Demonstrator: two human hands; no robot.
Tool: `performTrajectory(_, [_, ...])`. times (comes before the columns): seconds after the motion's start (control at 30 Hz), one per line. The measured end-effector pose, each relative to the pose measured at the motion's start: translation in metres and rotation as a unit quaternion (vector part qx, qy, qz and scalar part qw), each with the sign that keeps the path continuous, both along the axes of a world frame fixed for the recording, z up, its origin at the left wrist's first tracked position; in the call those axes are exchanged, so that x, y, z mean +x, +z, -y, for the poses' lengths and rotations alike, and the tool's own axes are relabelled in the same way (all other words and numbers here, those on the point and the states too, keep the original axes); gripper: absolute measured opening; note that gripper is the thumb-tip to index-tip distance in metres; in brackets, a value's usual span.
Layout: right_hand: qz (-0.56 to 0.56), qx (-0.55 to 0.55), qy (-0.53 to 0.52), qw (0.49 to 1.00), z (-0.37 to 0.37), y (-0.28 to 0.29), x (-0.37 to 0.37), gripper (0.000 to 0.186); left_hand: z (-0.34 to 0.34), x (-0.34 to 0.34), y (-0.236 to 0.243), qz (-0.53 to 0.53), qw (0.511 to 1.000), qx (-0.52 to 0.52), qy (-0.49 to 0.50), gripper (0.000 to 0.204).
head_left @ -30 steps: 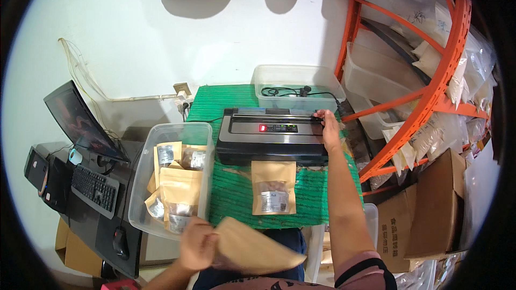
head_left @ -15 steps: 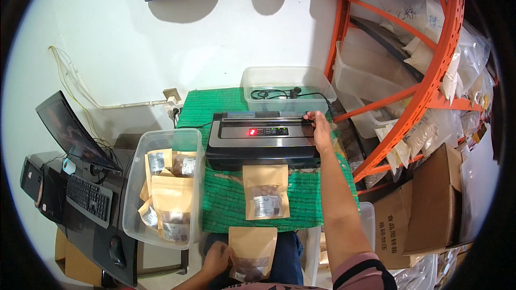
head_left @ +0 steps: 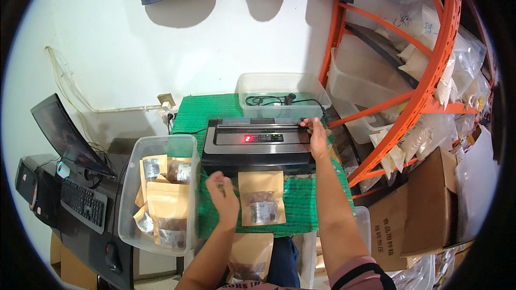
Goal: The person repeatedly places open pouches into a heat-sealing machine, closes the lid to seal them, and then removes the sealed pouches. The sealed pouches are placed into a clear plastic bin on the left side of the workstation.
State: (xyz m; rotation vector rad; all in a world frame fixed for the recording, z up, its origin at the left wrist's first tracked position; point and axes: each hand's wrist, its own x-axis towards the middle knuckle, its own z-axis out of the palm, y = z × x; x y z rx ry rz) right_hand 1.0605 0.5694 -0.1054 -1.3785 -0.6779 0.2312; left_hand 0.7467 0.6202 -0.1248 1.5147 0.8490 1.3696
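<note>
Where half a second earlier our left hand (head_left: 222,196) holds the lap bag (head_left: 250,252), we now have it raised over the green desk (head_left: 195,108), its grip released and empty, fingers loosely curled, just left of the desk bag (head_left: 262,198). Our right hand (head_left: 317,134) stays at the right end of the sealer (head_left: 252,153), fingers on its lid; whether that grip is clenched, we cannot tell. We count one sealer; one desk bag, label up, just in front of it; one lap bag, below the desk's near edge; and at least four tub bags (head_left: 167,201) in the left tub (head_left: 127,204). We see a back tub (head_left: 285,83) holding a black cord (head_left: 263,100), plus one monitor (head_left: 70,134), one keyboard (head_left: 83,204) and one mouse (head_left: 112,258) farther left.
</note>
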Motion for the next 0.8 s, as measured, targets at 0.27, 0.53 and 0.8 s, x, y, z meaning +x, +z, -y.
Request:
performTrajectory(0.27, [-0.038, 0.030, -0.018, 0.999, -0.001, -0.003, 0.004, 0.054, -0.052, 0.022, -0.033, -0.086, 0.971, 0.107, 0.195, 0.035])
performTrajectory(0.53, [-0.036, 0.031, 0.000, 0.999, -0.001, -0.003, 0.006, 0.053, -0.062, 0.017, -0.054, -0.107, 0.975, 0.129, 0.147, 0.043])
performTrajectory(0.8, [-0.020, 0.037, 0.000, 0.999, -0.001, -0.009, 0.010, 0.055, -0.062, 0.016, -0.056, -0.097, 0.979, 0.112, 0.139, 0.046])
